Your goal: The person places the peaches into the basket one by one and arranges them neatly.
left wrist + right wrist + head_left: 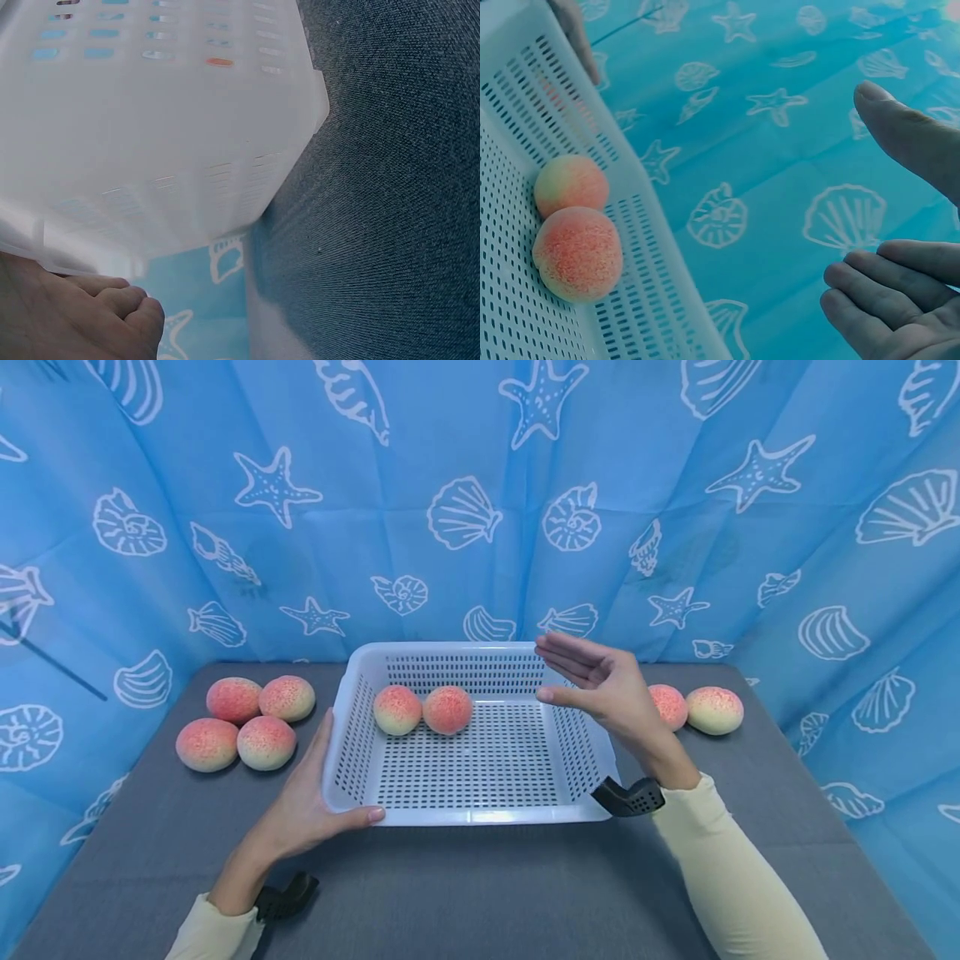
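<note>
A white perforated basket [465,814] stands in the middle of a grey table [480,885]. Two pink-yellow peaches [397,709] [447,709] lie against its far wall; the right wrist view shows them side by side [571,184] [577,253]. My left hand [318,789] grips the basket's front left corner, thumb along the front rim and fingers up the left wall. In the left wrist view its fingers [112,304] curl under the basket [165,120]. My right hand [558,672] hovers over the basket's right rim, fingers straight and holding nothing [877,202].
Several peaches [247,722] lie in a cluster on the table left of the basket. Two more peaches [667,706] [715,710] lie to its right, behind my right hand. A blue seashell curtain [480,527] encloses the table at the back and sides.
</note>
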{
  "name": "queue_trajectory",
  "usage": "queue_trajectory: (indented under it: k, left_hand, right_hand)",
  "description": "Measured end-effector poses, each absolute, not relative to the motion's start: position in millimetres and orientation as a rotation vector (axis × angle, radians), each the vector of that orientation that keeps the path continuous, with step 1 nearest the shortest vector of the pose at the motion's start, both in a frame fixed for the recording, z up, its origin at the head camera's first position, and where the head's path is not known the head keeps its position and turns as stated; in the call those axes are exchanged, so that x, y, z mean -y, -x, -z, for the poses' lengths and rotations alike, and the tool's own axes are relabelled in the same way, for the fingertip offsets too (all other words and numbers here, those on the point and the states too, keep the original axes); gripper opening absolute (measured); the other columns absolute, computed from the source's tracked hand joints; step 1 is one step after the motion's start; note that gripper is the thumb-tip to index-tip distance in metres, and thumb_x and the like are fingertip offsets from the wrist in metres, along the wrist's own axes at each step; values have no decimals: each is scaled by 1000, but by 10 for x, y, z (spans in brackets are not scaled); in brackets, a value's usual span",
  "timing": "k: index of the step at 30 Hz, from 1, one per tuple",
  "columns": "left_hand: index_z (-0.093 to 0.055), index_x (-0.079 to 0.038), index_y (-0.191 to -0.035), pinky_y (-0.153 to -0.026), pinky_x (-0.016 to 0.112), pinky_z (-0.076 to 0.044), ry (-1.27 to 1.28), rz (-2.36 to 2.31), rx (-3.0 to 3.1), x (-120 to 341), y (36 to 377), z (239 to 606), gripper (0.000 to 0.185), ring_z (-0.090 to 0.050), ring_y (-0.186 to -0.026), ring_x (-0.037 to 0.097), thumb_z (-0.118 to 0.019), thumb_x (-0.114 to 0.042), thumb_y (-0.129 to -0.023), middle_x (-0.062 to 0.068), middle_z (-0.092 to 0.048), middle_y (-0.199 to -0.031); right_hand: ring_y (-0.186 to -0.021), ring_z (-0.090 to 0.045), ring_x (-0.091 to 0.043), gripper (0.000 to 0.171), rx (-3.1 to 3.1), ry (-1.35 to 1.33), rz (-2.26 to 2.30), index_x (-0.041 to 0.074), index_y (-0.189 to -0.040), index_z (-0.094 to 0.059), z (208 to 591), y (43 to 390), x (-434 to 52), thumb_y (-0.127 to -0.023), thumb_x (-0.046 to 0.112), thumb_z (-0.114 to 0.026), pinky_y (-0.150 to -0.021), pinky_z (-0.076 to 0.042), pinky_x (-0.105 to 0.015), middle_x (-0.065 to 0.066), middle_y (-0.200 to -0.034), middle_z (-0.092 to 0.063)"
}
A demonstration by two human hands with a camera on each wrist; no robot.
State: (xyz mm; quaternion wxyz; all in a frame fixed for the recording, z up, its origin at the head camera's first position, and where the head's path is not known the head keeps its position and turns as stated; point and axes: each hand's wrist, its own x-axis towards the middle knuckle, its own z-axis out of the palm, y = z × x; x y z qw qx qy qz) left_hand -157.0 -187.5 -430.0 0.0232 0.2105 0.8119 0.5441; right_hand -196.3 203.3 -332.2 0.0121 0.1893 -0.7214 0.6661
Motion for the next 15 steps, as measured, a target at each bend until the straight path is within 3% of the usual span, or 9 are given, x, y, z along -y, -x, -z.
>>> queue_trajectory:
  k: [15]
  left_hand:
    - [4, -31, -163, -81, 41, -61, -651, -1669, -2518, 1870, 1574, 4323, 135, -58, -118, 42, -94, -15, -72, 14, -29, -159]
  right_hand:
    - [-131, -57, -21, 70, 2053, -542, -2073, -12, -145, -45, 3520, 1558, -2437, -81, -22, -72, -102, -47, -30, -20, -144, -56]
